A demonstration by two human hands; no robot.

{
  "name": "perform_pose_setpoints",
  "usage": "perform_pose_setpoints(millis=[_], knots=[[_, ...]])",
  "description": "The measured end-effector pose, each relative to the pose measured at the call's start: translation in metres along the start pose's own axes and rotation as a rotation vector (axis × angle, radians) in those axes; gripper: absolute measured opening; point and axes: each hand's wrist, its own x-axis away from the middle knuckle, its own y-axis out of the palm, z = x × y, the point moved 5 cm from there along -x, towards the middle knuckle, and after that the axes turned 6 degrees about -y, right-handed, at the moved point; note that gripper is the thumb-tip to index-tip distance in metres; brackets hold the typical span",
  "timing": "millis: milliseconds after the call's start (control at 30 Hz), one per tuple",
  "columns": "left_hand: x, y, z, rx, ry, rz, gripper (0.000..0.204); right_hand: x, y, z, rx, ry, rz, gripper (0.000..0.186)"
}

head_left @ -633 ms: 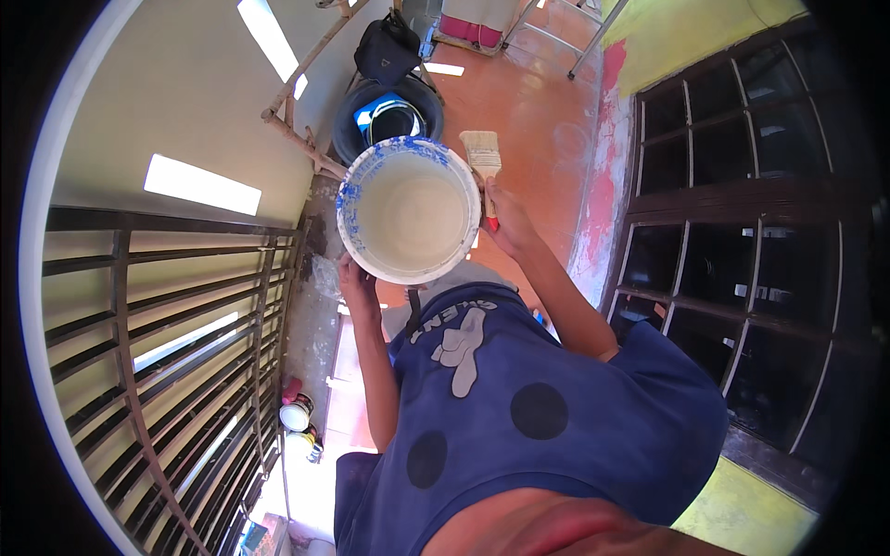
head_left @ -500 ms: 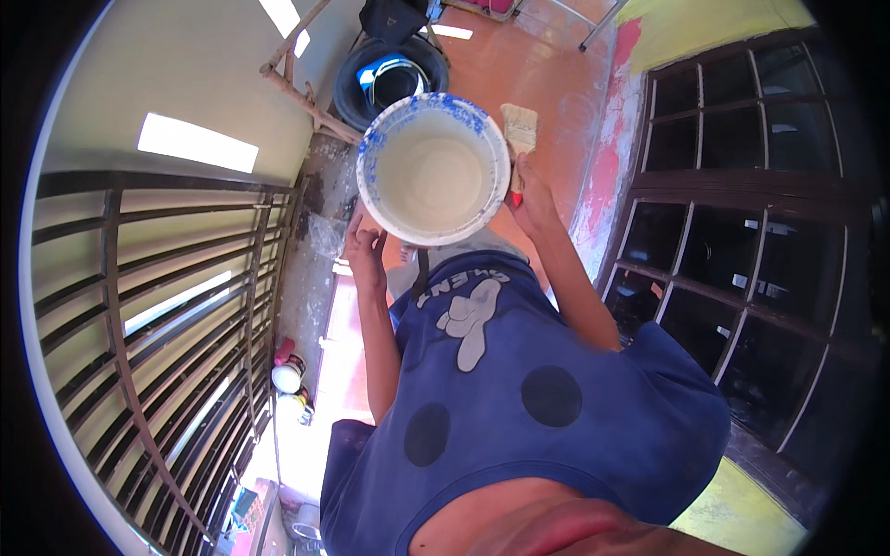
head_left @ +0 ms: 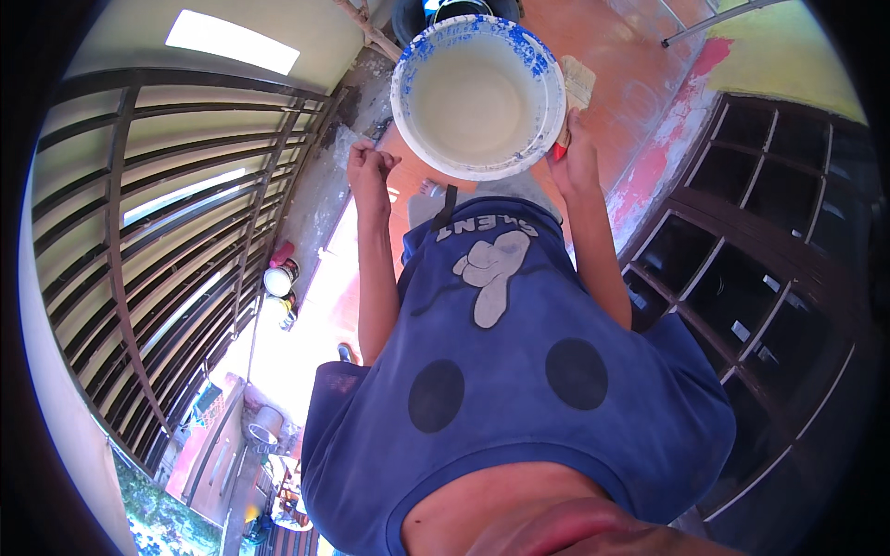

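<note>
A white bucket (head_left: 436, 165) with blue paint stains around its inner rim is held up in front of my body, pale liquid paint (head_left: 471, 97) covering its bottom. My right hand (head_left: 577, 156) is at the bucket's right side, closed around a wide paintbrush (head_left: 578, 82). The brush's pale, paint-caked bristles point away from me, and its red handle end shows beside the rim. Whether these fingers also grip the bucket is hidden. Left of the bucket, my left hand (head_left: 369, 169) is raised with loosely curled fingers, a small gap from the rim, and nothing visible in it.
Dark metal railing (head_left: 199, 176) runs along the left. On the right stands a dark-framed glass-paned window (head_left: 742, 241). A black tub (head_left: 408, 20) is partly behind the bucket, near a wooden pole (head_left: 366, 28). A small paint can (head_left: 278, 280) stands by the railing's foot.
The bucket and brush appear higher and farther right in the view, which has itself shifted. My left hand has come away from under the bucket's left side.
</note>
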Motion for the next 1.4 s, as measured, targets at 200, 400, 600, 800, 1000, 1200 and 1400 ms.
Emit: perform_pose_setpoints(millis=[200,400,600,800,1000,1200,1400], knots=[[-0.018,0.088,0.044,0.025,-0.115,-0.167,0.059,-0.068,-0.005,-0.011,-0.013,0.119,-0.067,0.046],[-0.065,0.128,0.054,0.209,-0.356,-0.328,0.061,-0.132,-0.025,-0.047,0.139,0.193,-0.181,0.047],[-0.095,0.166,0.05,0.151,-0.269,-0.266,0.041,-0.186,-0.037,-0.067,0.185,0.276,-0.219,0.044],[-0.106,0.197,0.078,-0.382,0.056,-0.054,0.029,-0.226,-0.035,-0.081,0.244,0.356,-0.245,0.042],[-0.07,0.253,0.139,-0.984,0.48,-0.076,0.025,-0.268,-0.018,-0.071,0.321,0.434,-0.281,0.041],[-0.061,0.293,0.11,-0.761,-0.147,-0.502,0.026,-0.309,0.009,-0.039,0.532,0.35,-0.474,0.037],[-0.102,0.24,0.089,-0.474,-0.18,-0.264,0.03,-0.329,0.022,-0.036,0.638,0.279,-0.34,0.034]])
